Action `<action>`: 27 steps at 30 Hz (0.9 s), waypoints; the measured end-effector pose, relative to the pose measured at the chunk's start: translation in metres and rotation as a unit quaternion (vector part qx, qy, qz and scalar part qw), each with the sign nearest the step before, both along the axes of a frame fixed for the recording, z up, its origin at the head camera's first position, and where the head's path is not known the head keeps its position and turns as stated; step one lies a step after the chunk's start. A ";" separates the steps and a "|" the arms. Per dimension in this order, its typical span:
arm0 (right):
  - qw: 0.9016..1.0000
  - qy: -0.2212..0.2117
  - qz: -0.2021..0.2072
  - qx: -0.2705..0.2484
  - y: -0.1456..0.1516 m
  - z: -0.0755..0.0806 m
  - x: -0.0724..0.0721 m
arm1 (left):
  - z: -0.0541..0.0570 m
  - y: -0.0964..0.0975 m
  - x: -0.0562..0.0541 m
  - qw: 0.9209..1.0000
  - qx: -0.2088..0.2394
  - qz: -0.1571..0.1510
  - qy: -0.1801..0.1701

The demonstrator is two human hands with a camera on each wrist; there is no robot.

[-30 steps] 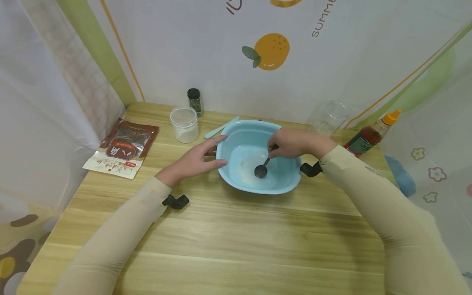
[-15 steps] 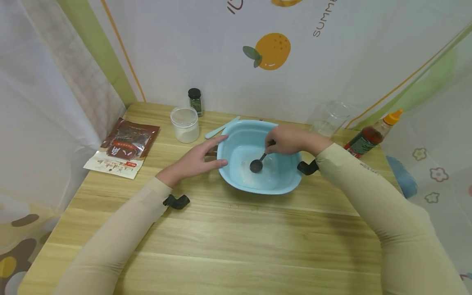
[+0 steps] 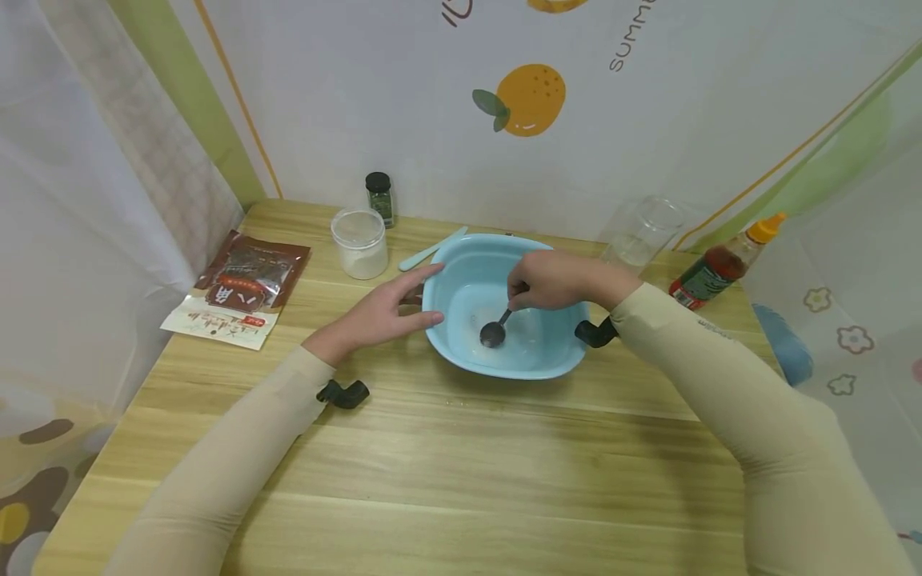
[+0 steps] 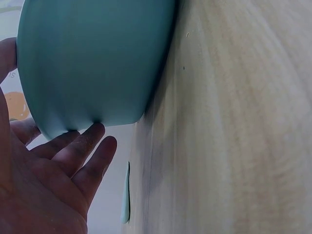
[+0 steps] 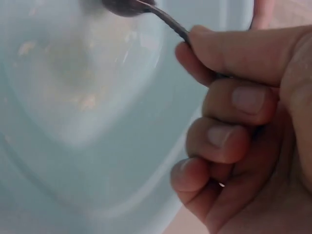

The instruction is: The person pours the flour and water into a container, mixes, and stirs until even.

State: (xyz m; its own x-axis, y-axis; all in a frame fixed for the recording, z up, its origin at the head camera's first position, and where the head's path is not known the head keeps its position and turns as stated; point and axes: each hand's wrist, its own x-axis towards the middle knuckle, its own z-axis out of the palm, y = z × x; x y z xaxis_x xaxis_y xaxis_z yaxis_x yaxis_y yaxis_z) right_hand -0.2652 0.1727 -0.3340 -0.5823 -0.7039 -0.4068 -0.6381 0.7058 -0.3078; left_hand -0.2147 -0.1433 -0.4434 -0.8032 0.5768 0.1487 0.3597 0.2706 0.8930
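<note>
A light blue plastic basin (image 3: 555, 352) stands on the wooden table, with some whitish wet stuff on its floor. At its left side, my left hand (image 3: 378, 316) holds the rim. The thumb and one finger reach over the edge, and the other fingers (image 4: 87, 146) touch the outer wall. My right hand (image 3: 547, 280) is over the basin's right half and pinches the handle of a dark spoon (image 3: 493, 334) between thumb and curled fingers. The spoon's round bowl is down at the basin floor. In the right wrist view, a metallic handle (image 5: 168, 20) runs into the grip.
Behind on the left are a clear jar (image 3: 362, 252) of white powder, a small black-lidded jar (image 3: 380, 200) and a pale blue stick-like utensil (image 3: 432, 250). A brown packet (image 3: 252, 276) lies far left. Back right stand a clear glass (image 3: 644, 232) and a yellow-capped sauce bottle (image 3: 720, 268).
My right hand and the spoon have shifted left inside the basin; the spoon's bowl went up slightly, then back toward the near side. My left hand stays at the rim.
</note>
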 end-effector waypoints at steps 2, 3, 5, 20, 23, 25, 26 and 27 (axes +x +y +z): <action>1.000 -0.009 0.014 0.001 -0.001 0.000 0.004 | 0.000 0.000 0.000 1.000 0.000 0.000 0.000; 1.000 -0.013 0.022 0.000 -0.002 -0.001 0.005 | 0.000 0.000 -0.001 1.000 0.001 -0.001 -0.001; 0.999 -0.017 0.037 -0.001 -0.006 -0.003 0.007 | -0.001 -0.001 -0.001 1.000 0.002 -0.001 -0.001; 0.997 0.061 -0.039 -0.008 -0.005 -0.004 -0.008 | 0.001 0.002 -0.001 1.000 -0.009 -0.001 0.007; 0.999 0.036 -0.009 -0.014 -0.013 -0.004 -0.005 | 0.001 0.001 0.000 1.000 -0.008 0.001 0.002; 0.999 0.018 0.015 -0.021 -0.018 -0.004 -0.003 | 0.000 0.000 0.000 1.000 -0.008 0.001 -0.002; 0.999 0.010 0.025 -0.023 -0.020 -0.003 -0.002 | 0.000 0.000 0.000 1.000 -0.008 0.002 -0.003; 0.999 0.003 0.031 -0.024 -0.021 -0.002 0.000 | 0.000 0.000 0.000 1.000 -0.007 0.001 -0.004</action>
